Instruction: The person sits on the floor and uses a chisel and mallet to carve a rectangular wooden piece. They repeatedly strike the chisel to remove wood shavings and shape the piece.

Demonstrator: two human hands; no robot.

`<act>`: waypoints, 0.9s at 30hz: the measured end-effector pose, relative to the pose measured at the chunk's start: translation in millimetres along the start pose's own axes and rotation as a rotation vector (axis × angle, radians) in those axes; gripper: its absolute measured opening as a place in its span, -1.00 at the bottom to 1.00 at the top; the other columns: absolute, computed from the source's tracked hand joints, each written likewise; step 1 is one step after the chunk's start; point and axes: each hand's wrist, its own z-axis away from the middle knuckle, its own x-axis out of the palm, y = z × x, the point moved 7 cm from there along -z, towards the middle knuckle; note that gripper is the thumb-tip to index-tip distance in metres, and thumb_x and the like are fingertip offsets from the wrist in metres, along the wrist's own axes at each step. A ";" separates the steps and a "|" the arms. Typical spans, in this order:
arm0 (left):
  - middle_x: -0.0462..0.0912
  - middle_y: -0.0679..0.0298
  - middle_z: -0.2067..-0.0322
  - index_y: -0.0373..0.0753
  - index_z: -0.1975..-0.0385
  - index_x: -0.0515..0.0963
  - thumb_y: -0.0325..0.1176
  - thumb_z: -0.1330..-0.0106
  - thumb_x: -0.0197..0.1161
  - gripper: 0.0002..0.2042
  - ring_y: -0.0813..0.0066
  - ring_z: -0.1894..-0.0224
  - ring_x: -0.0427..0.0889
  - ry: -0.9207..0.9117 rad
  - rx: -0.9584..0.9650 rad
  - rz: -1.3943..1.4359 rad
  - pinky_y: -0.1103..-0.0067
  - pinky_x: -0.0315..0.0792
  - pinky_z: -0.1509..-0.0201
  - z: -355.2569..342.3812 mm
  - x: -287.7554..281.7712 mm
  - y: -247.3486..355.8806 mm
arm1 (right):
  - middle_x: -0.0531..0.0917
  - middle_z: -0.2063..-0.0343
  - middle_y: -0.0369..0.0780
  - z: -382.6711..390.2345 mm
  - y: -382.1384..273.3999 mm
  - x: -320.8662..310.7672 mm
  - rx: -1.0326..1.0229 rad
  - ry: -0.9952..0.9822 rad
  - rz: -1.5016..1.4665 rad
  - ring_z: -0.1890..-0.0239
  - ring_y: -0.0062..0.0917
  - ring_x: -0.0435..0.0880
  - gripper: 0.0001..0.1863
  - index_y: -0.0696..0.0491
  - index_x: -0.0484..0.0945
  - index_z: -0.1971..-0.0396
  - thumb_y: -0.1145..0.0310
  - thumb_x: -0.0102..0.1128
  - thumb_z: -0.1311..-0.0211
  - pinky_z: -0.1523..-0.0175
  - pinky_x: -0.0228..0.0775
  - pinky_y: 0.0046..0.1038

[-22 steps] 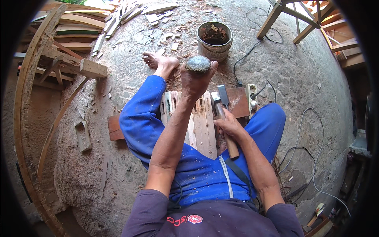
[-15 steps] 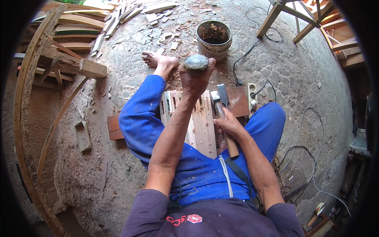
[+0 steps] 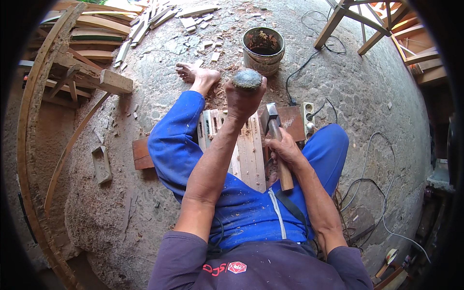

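My left hand [image 3: 245, 102] is closed in a fist around a tool with a round, grey, battered top end [image 3: 247, 79]. The tool's lower part is hidden beneath the fist, so its kind does not show. My right hand [image 3: 288, 147] grips a hammer [image 3: 286, 178] by its wooden handle, with the metal head pointing away from me. Under and between the two hands, several slotted pale wooden pieces [image 3: 249, 159], scattered with chips, lie side by side between my legs. A reddish-brown board [image 3: 292, 118] sticks out on both sides beneath them.
Beyond my hands stands a dirty bucket [image 3: 263, 60]. Right of the board lies a power strip [image 3: 308, 118] with plugged-in cables. Wood scraps [image 3: 191, 21] litter the far floor. A wooden trestle [image 3: 333, 24] stands far right; a curved frame [image 3: 34, 96] and a beam end [image 3: 116, 81] rise at left.
The hammer has turned in my right hand, so its head now faces differently. My left fist with its tool has shifted slightly right and nearer to me.
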 end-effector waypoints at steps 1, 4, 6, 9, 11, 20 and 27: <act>0.70 0.21 0.53 -0.31 0.46 0.59 -0.35 -0.14 0.48 -0.79 0.33 0.47 0.70 -0.040 0.025 -0.028 0.42 0.57 0.27 -0.2 2.9 4.1 | 0.48 0.51 -0.35 6.7 -7.4 -1.2 -0.032 0.014 0.009 0.64 -0.69 0.49 -0.39 0.13 0.30 -0.27 0.37 0.28 -0.24 0.59 0.39 -0.56; 0.53 0.34 0.59 -0.27 0.50 0.51 -0.42 -0.16 0.50 -0.78 0.48 0.54 0.46 0.051 -0.026 0.111 0.45 0.41 0.38 2.8 -11.0 -3.0 | 0.52 0.49 -0.34 34.1 -38.9 -6.1 -0.134 0.073 0.082 0.63 -0.68 0.50 -0.29 0.14 0.22 -0.38 0.37 0.28 -0.27 0.57 0.40 -0.55; 0.65 0.23 0.56 -0.28 0.45 0.55 -0.38 -0.14 0.46 -0.81 0.28 0.52 0.66 0.036 -0.030 0.011 0.41 0.54 0.31 6.1 -14.6 -7.3 | 0.54 0.47 -0.33 45.3 -54.2 -10.6 -0.247 0.125 0.173 0.64 -0.69 0.49 -0.25 0.13 0.18 -0.42 0.37 0.28 -0.28 0.56 0.38 -0.56; 0.65 0.22 0.56 -0.28 0.44 0.56 -0.38 -0.13 0.47 -0.81 0.25 0.51 0.66 0.010 0.053 -0.057 0.41 0.54 0.32 6.5 -6.6 -3.0 | 0.68 0.31 -0.14 67.3 -89.3 -11.1 -0.438 0.194 0.437 0.45 -0.46 0.68 -0.27 0.08 0.18 -0.44 0.42 0.24 -0.30 0.36 0.53 -0.41; 0.65 0.21 0.55 -0.29 0.44 0.57 -0.38 -0.12 0.47 -0.81 0.25 0.50 0.67 0.001 0.085 -0.078 0.41 0.54 0.31 6.7 -3.7 -1.6 | 0.72 0.18 0.03 84.7 -122.5 -1.8 -0.697 0.234 0.653 0.30 -0.21 0.78 -0.30 0.07 0.22 -0.42 0.43 0.24 -0.30 0.23 0.59 -0.29; 0.68 0.21 0.48 -0.27 0.35 0.61 -0.43 -0.11 0.44 -0.83 0.27 0.44 0.69 0.044 0.136 0.081 0.41 0.55 0.28 13.7 -13.6 15.9 | 0.70 0.14 0.10 157.0 -233.8 35.3 -1.203 0.349 0.924 0.18 -0.02 0.78 -0.21 -0.03 0.23 -0.43 0.53 0.31 -0.18 0.15 0.62 -0.17; 0.71 0.20 0.28 -0.21 0.19 0.65 -0.34 -0.21 0.39 -0.80 0.20 0.18 0.70 -0.016 0.310 -0.158 0.35 0.53 0.12 30.6 -1.6 15.8 | 0.66 0.35 -0.01 95.0 -178.5 34.9 -0.749 0.270 1.431 0.40 -0.09 0.74 -0.17 -0.01 0.16 -0.45 0.48 0.29 -0.15 0.34 0.61 -0.09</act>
